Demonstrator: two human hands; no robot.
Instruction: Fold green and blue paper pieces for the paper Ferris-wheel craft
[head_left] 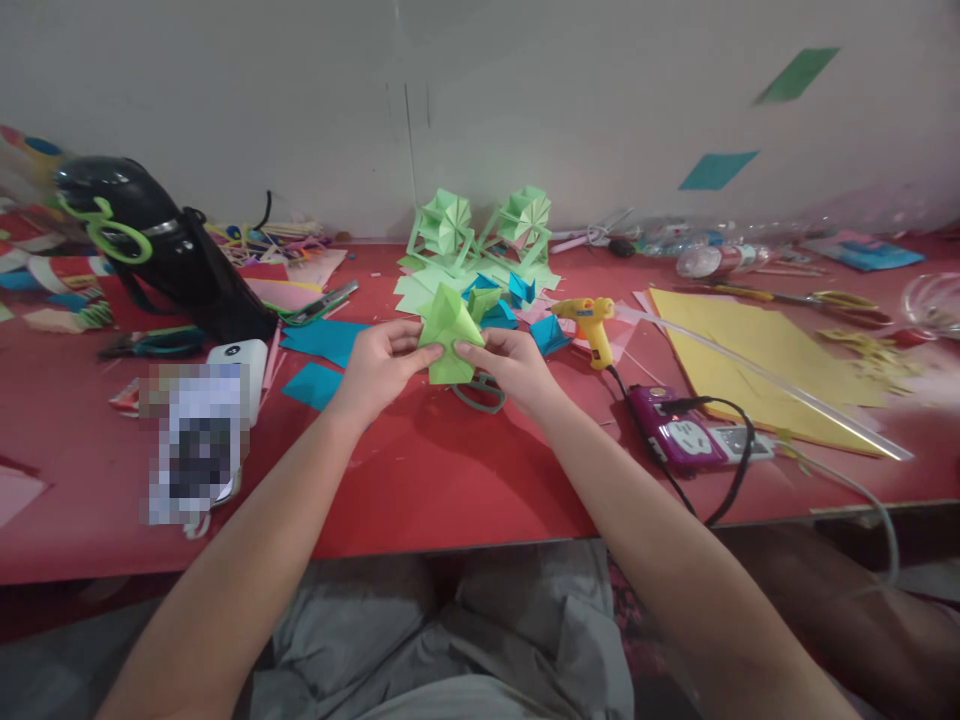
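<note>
Both my hands hold one folded light-green paper piece [448, 335] above the red table [420, 480]. My left hand [379, 365] pinches its left side, fingers closed on the paper. My right hand [510, 362] pinches its right edge. Grey-handled scissors [480, 393] lie on the table just under the piece. Behind it stand two finished green folded paper models [480, 230] on a pile of green sheets, with small blue folded pieces [517, 300] around them.
A yellow glue gun [592, 325] stands right of my hands, its cord running to a purple power strip [679, 435]. Yellow sheets [757, 360] lie at right. Blue paper [322, 345], a white device [240, 365] and a black bag [172, 250] lie at left.
</note>
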